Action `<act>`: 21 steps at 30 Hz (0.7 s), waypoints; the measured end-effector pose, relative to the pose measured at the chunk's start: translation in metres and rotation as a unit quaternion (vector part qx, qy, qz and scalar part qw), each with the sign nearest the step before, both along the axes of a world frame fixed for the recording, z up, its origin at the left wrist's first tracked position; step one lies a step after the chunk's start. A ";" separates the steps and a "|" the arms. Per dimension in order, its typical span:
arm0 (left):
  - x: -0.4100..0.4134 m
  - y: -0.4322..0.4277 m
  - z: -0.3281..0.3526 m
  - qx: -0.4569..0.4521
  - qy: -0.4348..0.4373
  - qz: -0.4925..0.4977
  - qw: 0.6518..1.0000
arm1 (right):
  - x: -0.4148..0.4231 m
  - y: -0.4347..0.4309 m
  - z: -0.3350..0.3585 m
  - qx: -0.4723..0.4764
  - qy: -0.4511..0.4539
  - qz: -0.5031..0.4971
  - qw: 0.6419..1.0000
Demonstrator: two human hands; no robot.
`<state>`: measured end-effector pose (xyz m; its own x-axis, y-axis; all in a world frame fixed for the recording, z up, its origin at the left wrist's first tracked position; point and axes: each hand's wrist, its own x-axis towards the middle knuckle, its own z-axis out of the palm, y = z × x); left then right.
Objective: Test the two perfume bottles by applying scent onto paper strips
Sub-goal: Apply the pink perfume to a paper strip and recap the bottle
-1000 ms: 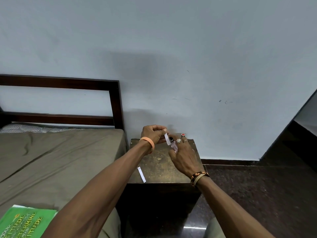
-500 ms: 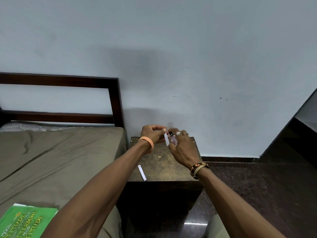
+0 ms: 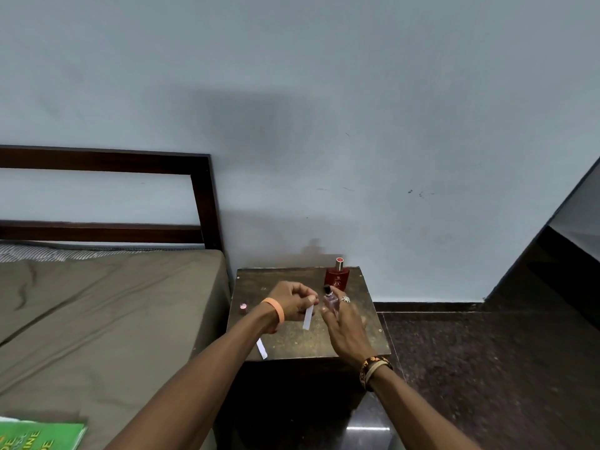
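Left hand (image 3: 292, 302) lowered, pinching strip (image 3: 308, 316); right hand (image 3: 344, 328) grips bottle (image 3: 331, 302) | over table (image 3: 302, 343)

Wall (image 3: 357, 92) pale blue-grey with a few dark specks; headboard (image 3: 201, 196) dark brown, sheet (image 3: 113, 303) olive-khaki, pillow edge (image 3: 48, 253) grey-white striped, book (image 3: 39, 436) green with yellow lettering. Table (image 3: 367, 323) top dark brown, mottled with pale speckles; floor (image 3: 487, 368) near-black with reddish speckle. Red bottle (image 3: 337, 277) has a red cap with a pale centre and pale lettering; small bottle (image 3: 331, 302) clear pinkish with black top, loose cap (image 3: 243, 307) pink, held strip (image 3: 308, 316) and loose strip (image 3: 261, 348) both white, wristband (image 3: 276, 311) orange, bracelet (image 3: 373, 368) black-orange patterned next to a tan band, ring (image 3: 345, 299) silver.
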<state>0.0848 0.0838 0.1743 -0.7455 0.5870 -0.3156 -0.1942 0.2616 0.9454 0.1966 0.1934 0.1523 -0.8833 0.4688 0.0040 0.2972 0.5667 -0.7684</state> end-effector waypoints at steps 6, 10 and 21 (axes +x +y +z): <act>-0.007 0.021 -0.029 -0.012 -0.007 0.011 1.000 | -0.010 0.017 -0.014 0.002 -0.005 -0.009 1.000; -0.015 0.034 -0.051 -0.016 -0.029 0.026 0.999 | -0.019 0.026 -0.042 0.015 -0.026 0.000 1.000; -0.032 0.074 -0.124 -0.045 -0.077 0.035 0.995 | -0.042 0.060 -0.100 -0.044 -0.081 -0.094 0.991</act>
